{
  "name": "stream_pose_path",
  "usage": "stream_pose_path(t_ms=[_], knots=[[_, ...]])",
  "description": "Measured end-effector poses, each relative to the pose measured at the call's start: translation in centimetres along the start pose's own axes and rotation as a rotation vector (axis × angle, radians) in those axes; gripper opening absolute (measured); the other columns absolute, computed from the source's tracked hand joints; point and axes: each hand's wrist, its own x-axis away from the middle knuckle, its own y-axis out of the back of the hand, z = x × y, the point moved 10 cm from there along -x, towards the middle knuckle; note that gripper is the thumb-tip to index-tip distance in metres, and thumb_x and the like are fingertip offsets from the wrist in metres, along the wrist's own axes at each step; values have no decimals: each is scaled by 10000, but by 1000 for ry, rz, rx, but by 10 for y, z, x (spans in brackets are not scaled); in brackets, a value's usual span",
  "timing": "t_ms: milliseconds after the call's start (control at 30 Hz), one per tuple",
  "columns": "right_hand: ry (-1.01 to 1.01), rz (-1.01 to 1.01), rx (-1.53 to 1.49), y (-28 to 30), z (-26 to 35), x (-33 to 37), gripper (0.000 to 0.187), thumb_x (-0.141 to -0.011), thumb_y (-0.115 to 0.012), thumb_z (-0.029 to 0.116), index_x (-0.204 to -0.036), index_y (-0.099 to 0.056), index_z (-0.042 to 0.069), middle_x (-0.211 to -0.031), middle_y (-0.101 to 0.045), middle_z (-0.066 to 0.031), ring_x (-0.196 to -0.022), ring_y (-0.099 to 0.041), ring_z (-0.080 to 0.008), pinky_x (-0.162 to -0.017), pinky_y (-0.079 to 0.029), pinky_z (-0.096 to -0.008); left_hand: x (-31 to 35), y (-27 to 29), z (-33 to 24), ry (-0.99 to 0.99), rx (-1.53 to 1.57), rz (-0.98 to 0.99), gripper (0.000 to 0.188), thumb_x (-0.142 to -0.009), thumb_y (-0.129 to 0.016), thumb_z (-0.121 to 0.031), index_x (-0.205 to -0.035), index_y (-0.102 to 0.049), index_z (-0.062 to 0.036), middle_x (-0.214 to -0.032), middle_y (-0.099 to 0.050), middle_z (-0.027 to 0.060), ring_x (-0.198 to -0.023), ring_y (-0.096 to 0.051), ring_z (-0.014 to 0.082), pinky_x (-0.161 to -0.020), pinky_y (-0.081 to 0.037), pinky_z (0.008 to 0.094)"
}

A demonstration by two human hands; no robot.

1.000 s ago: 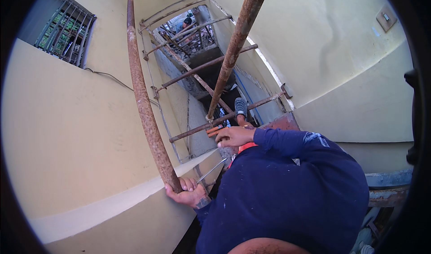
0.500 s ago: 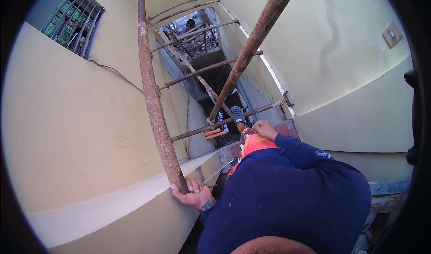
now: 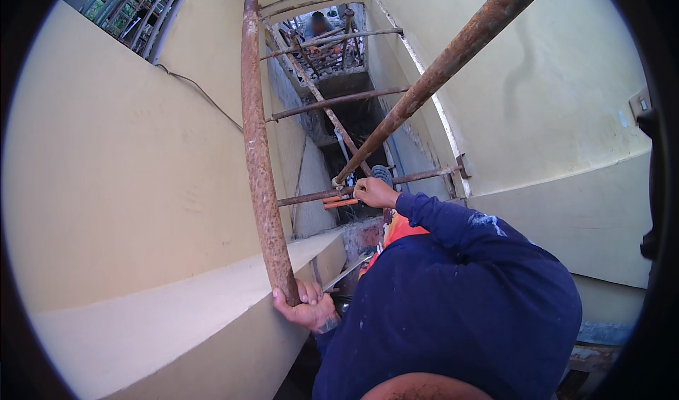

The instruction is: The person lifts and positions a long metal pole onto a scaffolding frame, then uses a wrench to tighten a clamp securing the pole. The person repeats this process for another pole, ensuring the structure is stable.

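At lower centre, the left hand has fingers wrapped around the pole. At centre, the right hand, fingers curled, is beside orange handles; its hold I cannot tell.

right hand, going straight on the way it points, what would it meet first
Probably the rusty crossbar, close ahead of the right hand in the picture, though depth there is unclear.

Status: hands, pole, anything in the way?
Left hand closed around rusty pole, at its lower end. Right hand by orange bars, contact unclear. Slanting pole ends near crossbar, just ahead of right hand.
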Motion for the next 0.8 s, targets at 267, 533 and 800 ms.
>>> stream_pose_path(t_ms=[267, 533, 800], knots=[[-231, 96, 25, -9, -58, 52, 221, -868, -624, 235, -833, -690, 27, -766, -699, -156, -733, -697, -289, -698, -530, -416, 2, -4, -1, -11, -17, 24, 509, -946, -497, -553, -657, -390, -148, -471, -299, -40, -326, -281, 92, -340, -235, 264], [-194, -6, 66, 11, -64, 57, 225, -854, -631, 247, -828, -691, 32, -768, -698, -187, -757, -696, -355, -723, -532, -456, 1, -2, 0, 11, -12, 29, 506, -948, -496, -549, -662, -391, -145, -473, -300, -38, -327, -276, 93, -343, -232, 263], [-112, 31, 96, -4, -43, 39, 216, -856, -628, 226, -860, -700, 22, -790, -701, -174, -743, -690, -324, -709, -526, -420, -2, 2, 4, 54, 26, 63, 517, -963, -467, -555, -679, -423, -125, -475, -337, -22, -321, -307, 103, -335, -249, 273]])
